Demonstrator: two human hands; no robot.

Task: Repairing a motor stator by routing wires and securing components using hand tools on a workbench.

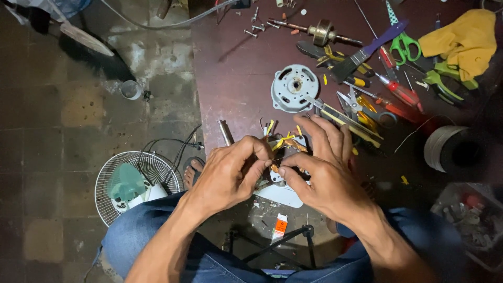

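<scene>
My left hand and my right hand meet at the near edge of a dark brown table. Both pinch at a small motor stator with copper windings and yellow-sleeved wires, resting on a white plate. My fingertips close on the wires at its middle; much of the stator is hidden under my fingers. A grey round motor end cover lies just beyond, and a brass-coloured rotor on its shaft lies farther back.
Tools crowd the right of the table: a paintbrush, green-handled scissors, red screwdrivers, a utility knife, a yellow cloth, a tape roll. A fan with its guard lies on the floor at left.
</scene>
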